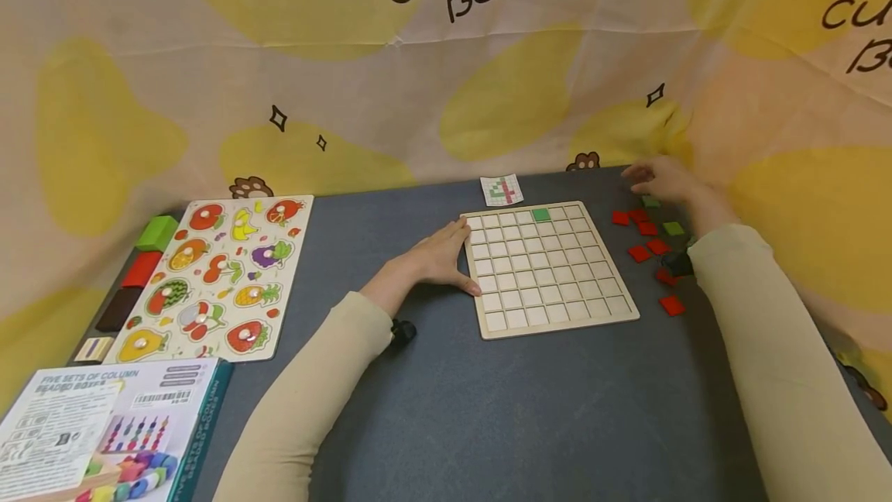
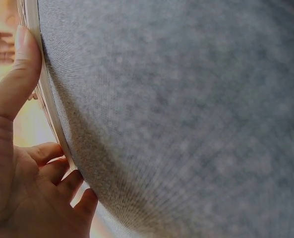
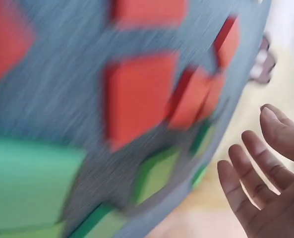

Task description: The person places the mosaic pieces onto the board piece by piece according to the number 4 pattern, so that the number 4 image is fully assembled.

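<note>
against spread left grip, grid board; near spread right grip, green tile.

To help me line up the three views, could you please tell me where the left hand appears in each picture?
Head: the left hand is near the centre, at the left edge of the grid board.
Left wrist: large at the left and lower left, thumb and fingertips along the board's edge.
Right wrist: not in it.
Shared landmark: the grey tabletop, seen in all three.
</note>
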`<state>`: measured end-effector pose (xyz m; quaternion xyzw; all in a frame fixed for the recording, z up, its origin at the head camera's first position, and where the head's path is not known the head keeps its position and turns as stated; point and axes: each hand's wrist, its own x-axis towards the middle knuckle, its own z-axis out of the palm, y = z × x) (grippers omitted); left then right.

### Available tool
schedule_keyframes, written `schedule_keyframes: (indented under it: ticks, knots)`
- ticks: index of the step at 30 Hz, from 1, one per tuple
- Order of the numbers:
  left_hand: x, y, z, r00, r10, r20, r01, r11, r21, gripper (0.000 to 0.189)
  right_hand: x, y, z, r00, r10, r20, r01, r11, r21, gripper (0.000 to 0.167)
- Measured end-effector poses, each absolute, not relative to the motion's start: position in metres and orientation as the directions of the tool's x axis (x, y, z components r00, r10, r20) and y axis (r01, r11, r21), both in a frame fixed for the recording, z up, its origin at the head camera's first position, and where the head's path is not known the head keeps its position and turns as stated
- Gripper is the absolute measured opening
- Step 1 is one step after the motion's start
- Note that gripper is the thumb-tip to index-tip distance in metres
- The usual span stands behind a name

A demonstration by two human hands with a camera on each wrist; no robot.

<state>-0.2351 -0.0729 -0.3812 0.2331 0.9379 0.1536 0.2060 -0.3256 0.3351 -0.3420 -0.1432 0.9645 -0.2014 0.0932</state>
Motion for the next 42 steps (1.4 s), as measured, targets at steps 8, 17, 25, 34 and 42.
schedule_keyframes:
  ticks: [8,17,25,34,42]
  knots:
    - [-0.234,-0.073,-0.381,-0.803,0.505,-0.315,0.380,0.842,0.382,0.121,-0.312,0.375,-0.351,-0.928,-0.279,-0.247,-0.179,0.915,-0.362,0.045]
    - [-0.233,-0.072,-0.379,-0.807,0.496,-0.319,0.380,0.851,0.362,0.120,-0.312,0.373,-0.355,-0.934,-0.296,-0.202,-0.220,0.918,-0.330,0.035]
    - [-0.231,-0.070,-0.377,-0.821,0.467,-0.329,0.366,0.873,0.323,0.120,-0.313,0.371,-0.356,-0.955,-0.271,-0.121,-0.221,0.920,-0.324,0.021]
    - [-0.230,-0.068,-0.376,-0.830,0.457,-0.321,0.358,0.877,0.320,0.122,-0.317,0.317,-0.346,-0.957,-0.290,-0.002,-0.259,0.858,-0.443,0.019]
    - [-0.231,-0.068,-0.375,-0.823,0.464,-0.327,0.379,0.878,0.291,0.121,-0.310,0.241,-0.346,-0.877,-0.478,-0.048,-0.380,0.752,-0.539,0.011]
